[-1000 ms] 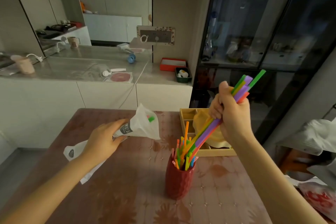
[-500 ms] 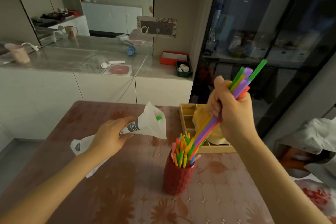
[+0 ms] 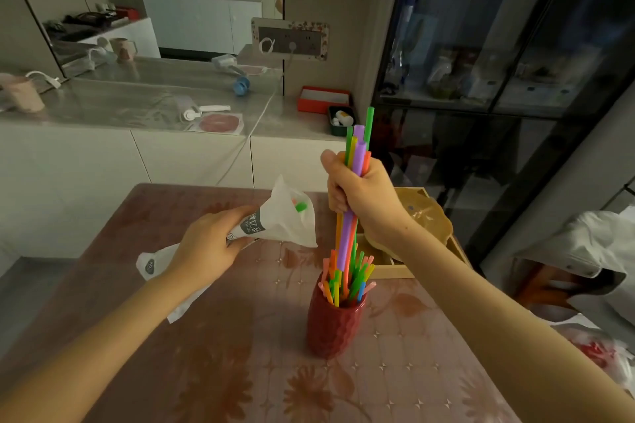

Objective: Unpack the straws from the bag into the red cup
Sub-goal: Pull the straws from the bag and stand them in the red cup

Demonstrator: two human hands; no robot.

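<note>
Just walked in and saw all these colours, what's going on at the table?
A person is moving straws from a bag to a cup. The right hand grips a bunch of long straws upright, lower ends in the red cup, which already holds shorter ones. The left hand holds the white bag, a few straws visible inside.

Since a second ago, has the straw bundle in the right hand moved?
Yes. The straw bundle in the right hand has swung from a rightward slant to nearly upright over the red cup.

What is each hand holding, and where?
Right hand grips the straw bundle near its upper part; left hand grips the white bag around its middle.
</note>
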